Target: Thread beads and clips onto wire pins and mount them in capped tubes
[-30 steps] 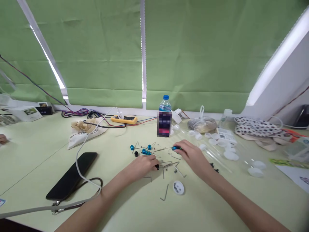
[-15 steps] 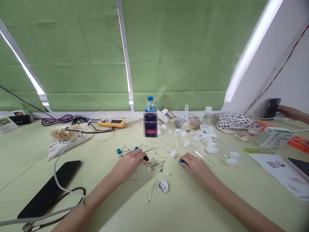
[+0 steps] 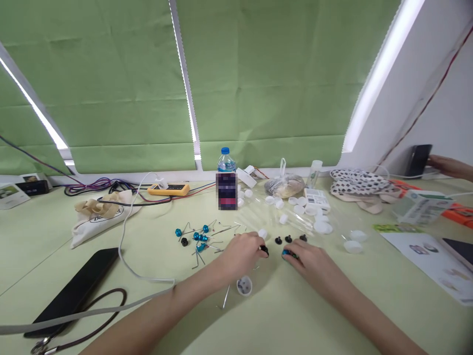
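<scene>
My left hand (image 3: 240, 256) is closed on a small black knob-like part (image 3: 263, 250), held just above the table's middle. To its right, the fingers of my right hand (image 3: 306, 259) are closed around a small blue metallic part (image 3: 286, 252), partly hidden by them. Three black parts (image 3: 288, 238) stand in a row just behind my right hand. Several blue metallic parts (image 3: 199, 237) lie left of my left hand among bent hex keys (image 3: 198, 259), with one black part (image 3: 184, 241) beside them. A white cap (image 3: 244, 286) with small dark pieces inside sits below my left wrist.
White caps (image 3: 322, 227) and clear tubes lie behind my hands. A bottle (image 3: 225, 160) stands at the back. A white cable (image 3: 148, 278) crosses the left side near a black phone-like slab (image 3: 74, 291). Another person's hand (image 3: 449, 166) touches a dark device at right.
My left hand has moved right, away from the blue parts and hex keys, carrying the black part towards my right hand. My right hand has shifted slightly right, uncovering the row of black parts.
</scene>
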### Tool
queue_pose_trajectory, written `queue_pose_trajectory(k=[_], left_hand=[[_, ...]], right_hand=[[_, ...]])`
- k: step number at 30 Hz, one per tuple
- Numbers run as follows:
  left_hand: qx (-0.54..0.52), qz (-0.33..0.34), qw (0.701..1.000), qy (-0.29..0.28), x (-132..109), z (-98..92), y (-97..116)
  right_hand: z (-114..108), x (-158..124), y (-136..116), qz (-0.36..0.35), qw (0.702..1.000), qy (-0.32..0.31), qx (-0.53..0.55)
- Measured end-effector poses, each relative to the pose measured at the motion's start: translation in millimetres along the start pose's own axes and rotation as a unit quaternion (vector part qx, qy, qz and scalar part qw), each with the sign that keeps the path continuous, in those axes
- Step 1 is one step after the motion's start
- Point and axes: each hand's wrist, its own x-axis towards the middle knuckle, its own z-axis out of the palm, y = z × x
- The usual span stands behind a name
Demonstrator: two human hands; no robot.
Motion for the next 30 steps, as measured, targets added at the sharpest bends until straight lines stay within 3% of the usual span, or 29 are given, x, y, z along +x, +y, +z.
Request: queue_pose_trajectory(k=[5,11,16,20,30], left_hand=[[0.021,-0.015,1.000,-0.017,24,18.5,17],[0.027,-0.021,0.999,-0.022,28,25.6,21],[0.026,-0.019,0.999,-0.002,28,17.9,10],[0.047,0.001,0.999,0.012,42,10.2,7],[0.076,0.093,0.992,-0.037,86,29.8,26]], right_hand=[[2,-9,-12,0.017,0.999,-0.024,-0.018],[-3,-11,-23,0.045,0.999,-0.023,0.002],[-33,-6,2,0.115,0.993,0.002,0.029],[-51,-7,28,0.131,0.986,-0.061,0.087],[-44,-19,34,0.178,0.968,-0.146,0.104]])
